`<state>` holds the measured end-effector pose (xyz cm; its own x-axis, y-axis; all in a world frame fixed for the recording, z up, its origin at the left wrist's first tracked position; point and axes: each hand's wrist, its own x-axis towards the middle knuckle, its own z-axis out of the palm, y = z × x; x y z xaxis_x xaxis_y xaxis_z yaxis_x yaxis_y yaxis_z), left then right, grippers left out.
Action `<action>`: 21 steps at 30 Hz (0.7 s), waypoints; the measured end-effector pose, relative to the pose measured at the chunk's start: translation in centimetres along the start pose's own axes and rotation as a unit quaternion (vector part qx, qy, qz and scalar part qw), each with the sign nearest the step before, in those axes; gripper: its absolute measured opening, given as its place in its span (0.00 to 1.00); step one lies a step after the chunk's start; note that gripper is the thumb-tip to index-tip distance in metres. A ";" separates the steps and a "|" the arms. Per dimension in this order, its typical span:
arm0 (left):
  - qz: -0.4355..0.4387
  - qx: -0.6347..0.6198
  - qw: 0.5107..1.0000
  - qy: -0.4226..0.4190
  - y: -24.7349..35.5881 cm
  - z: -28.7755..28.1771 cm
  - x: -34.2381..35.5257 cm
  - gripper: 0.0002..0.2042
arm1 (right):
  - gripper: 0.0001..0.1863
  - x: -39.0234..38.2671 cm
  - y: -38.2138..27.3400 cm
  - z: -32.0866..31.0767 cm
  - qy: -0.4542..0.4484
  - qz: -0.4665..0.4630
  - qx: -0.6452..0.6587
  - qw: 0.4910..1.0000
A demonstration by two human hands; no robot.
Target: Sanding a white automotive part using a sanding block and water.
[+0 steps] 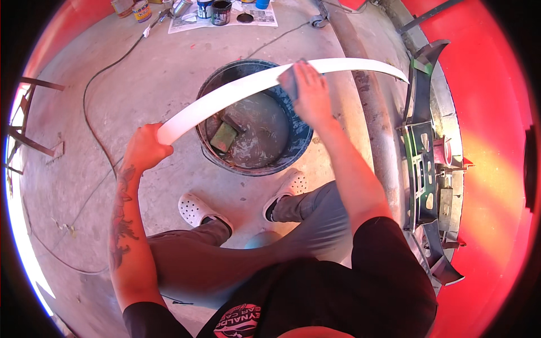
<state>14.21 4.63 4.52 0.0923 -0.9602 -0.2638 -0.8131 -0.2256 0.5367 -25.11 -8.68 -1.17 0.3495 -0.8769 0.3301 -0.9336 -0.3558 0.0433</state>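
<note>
A long, curved white trim strip [225, 96] spans the space above a dark bucket [300, 132]. My left hand [145, 147] is closed around its near left end. My right hand [313, 97] presses a dark grey sanding pad [288, 83] against the strip, a little right of its middle. From there the strip runs on to the right and narrows to a thin far tip. Murky grey water [262, 127] fills the lower part of the bucket, and a greenish sponge-like block [224, 137] lies in it at the left.
Dark bumper-like parts [421, 163] line the right side before a red wall [490, 141]. Paint cans [221, 12] stand on paper [253, 17] at the back. A black hose [85, 104] crosses the concrete floor at left. My white clogs [194, 209] are just before the bucket.
</note>
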 end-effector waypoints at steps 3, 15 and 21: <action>-0.011 0.004 1.000 -0.006 -0.4 0.0 -0.1 0.17 | 0.46 2.0 5.2 -1.9 -0.093 0.049 0.045 0.993; -0.039 -0.013 0.999 -0.025 -1.0 0.3 0.3 0.17 | 0.39 -0.7 -11.2 -3.0 -0.062 -0.125 0.126 0.982; -0.018 0.002 1.000 -0.022 -1.0 0.1 0.3 0.13 | 0.39 0.7 -6.0 -3.6 -0.070 -0.014 0.009 0.997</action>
<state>14.96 4.57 3.84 0.0958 -0.9430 -0.3186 -0.8122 -0.2591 0.5227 -19.60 -6.00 2.23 0.3842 -0.9025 0.1947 -0.9222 -0.3853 0.0340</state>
